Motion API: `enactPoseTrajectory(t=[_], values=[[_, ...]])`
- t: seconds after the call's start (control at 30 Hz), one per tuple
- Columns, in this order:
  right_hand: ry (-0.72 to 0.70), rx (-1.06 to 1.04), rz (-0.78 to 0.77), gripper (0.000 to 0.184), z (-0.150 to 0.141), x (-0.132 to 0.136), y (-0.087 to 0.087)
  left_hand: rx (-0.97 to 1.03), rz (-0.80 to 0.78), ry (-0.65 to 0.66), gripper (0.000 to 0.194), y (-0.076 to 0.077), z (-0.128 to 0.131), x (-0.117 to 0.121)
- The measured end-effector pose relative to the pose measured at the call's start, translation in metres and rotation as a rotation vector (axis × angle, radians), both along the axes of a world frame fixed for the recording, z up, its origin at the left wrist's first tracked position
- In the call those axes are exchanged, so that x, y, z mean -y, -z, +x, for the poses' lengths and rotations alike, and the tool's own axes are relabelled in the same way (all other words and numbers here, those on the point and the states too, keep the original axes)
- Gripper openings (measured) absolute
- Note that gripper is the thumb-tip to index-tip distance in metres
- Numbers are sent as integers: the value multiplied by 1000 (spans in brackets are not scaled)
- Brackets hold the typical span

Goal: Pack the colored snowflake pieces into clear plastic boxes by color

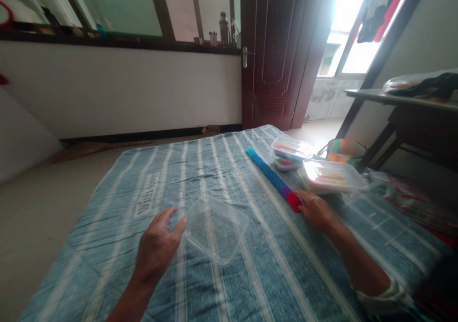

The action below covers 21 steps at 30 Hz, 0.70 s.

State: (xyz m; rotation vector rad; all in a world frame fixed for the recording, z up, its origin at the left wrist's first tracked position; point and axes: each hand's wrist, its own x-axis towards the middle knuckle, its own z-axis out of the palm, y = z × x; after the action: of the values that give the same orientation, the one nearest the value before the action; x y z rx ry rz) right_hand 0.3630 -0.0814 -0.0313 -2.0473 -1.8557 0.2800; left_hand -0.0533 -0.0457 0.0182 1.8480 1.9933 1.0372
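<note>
The left hand [159, 238], with thumb and fingers wide apart, is beside the clear container [216, 229] on the striped cloth [164, 284]. The right hand [318, 211] touches the red end of the multicoloured strip [270, 175], right of this container; whether it grips, I cannot tell.

White light glows very brightly from the window [359, 57] at the top right. It makes shiny spots on the plastic boxes [331, 174]. The door [270, 36] looks dark. The picture's edges look blurry and stretched.
</note>
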Motion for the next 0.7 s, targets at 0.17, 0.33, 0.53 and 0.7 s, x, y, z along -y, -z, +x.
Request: enactPoseTrajectory(t=[0.17, 0.33, 0.53, 0.7], values=[[-88, -30, -27, 48, 1, -5, -6, 153, -204, 35, 51, 13, -1, -20], [-114, -10, -36, 51, 2, -7, -5, 39, -264, 78, 49, 14, 3, -7], [-109, -10, -26, 54, 5, -9, -3, -129, -351, 139, 48, 7, 8, 16], [-114, 4, -57, 54, 5, -11, -6, -244, -399, 181, 44, 3, 15, 31]])
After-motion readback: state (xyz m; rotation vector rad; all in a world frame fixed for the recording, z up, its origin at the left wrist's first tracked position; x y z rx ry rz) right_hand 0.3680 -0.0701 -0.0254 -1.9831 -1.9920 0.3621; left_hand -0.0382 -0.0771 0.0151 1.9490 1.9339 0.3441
